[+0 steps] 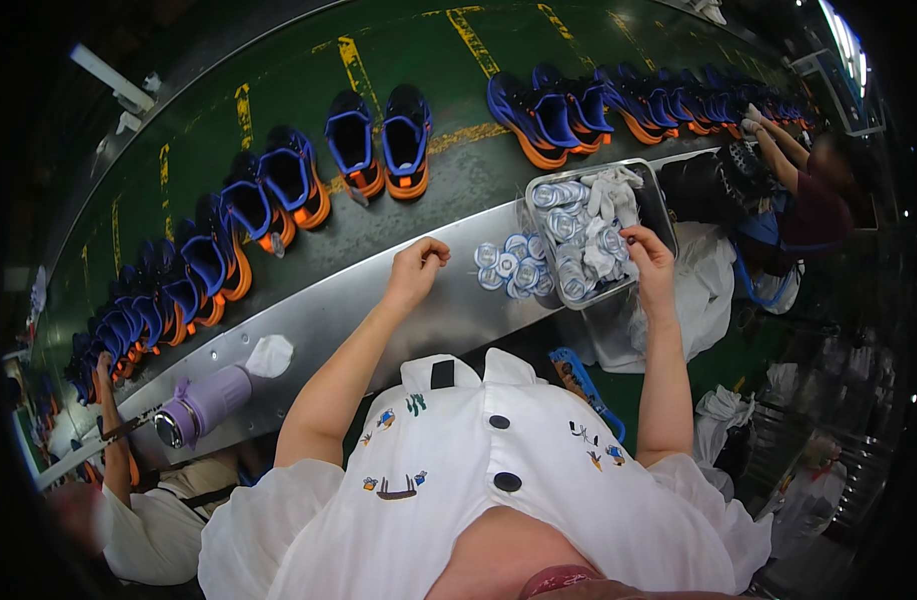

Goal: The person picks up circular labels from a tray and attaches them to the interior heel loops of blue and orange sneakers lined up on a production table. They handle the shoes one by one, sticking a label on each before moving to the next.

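Observation:
My left hand (418,271) hovers by the metal ledge with its fingers curled in, and nothing shows in it. To its right, a loose pile of round blue-and-white discs (524,274) lies on the ledge. My right hand (655,264) reaches over the right side of a clear plastic bin (576,305), thumb and forefinger pinched together. A small dark spot shows at those fingertips; whether they grip anything is unclear. More round discs (567,223) fill the bin, with crumpled white gloves (612,191) among them.
A pair of blue-and-orange sneakers (406,146) stands on the green conveyor belt (458,180), between long rows of similar shoes (184,277). A lilac bottle (207,405) and a white pad (270,355) rest on the ledge. Co-workers' hands (752,118) touch shoes at both ends.

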{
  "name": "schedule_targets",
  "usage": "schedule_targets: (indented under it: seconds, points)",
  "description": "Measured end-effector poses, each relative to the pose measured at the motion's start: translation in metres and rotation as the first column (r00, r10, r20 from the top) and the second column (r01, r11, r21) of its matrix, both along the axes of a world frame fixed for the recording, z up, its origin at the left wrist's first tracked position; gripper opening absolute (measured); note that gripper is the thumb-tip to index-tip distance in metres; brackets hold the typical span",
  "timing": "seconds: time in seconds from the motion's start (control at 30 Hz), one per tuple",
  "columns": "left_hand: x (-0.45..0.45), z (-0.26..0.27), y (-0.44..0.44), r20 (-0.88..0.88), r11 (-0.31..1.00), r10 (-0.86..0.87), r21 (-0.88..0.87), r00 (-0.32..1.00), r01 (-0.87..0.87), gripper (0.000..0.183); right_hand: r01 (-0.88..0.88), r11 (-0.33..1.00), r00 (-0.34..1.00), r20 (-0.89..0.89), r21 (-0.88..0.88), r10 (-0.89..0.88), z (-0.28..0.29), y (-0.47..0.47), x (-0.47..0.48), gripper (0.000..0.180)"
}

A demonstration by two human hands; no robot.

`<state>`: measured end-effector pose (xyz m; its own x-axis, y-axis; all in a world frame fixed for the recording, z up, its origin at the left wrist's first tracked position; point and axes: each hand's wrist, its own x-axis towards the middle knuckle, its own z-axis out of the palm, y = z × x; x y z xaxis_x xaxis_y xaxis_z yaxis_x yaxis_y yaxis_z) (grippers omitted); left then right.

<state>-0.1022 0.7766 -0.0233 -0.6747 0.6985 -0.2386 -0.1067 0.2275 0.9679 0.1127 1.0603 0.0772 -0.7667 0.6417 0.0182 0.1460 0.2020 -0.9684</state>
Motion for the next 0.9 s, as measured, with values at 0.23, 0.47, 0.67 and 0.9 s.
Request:
schedule_targets:
  seconds: [0.23, 0.47, 0.67, 0.9]
  points:
    - [-0.022, 0.01, 0.123, -0.191, 0.996, -0.071, -0.059, 0.979, 0.06, 0.018, -0.017, 0.953, 0.988, 0.142, -0.303, 0.062, -0.008, 0.093, -0.05, 0.019]
    - [-0.011, 0.001, 0.227, -0.367, 0.991, -0.027, -0.133, 0.93, -0.023, 0.015, -0.359, 0.777, 0.877, 0.471, 0.517, 0.092, -0.051, 0.14, -0.122, 0.014]
    - [0.007, 0.0, 0.266, -0.49, 0.962, -0.019, -0.246, 0.871, -0.117, 0.016, -0.504, 0.67, 0.829, 0.522, 0.545, 0.199, -0.072, 0.155, -0.142, 0.011]
    - [0.008, 0.004, 0.269, -0.509, 0.959, 0.01, -0.237, 0.861, -0.152, 0.019, -0.52, 0.745, 0.84, 0.408, 0.418, 0.357, -0.079, 0.149, -0.151, 0.01]
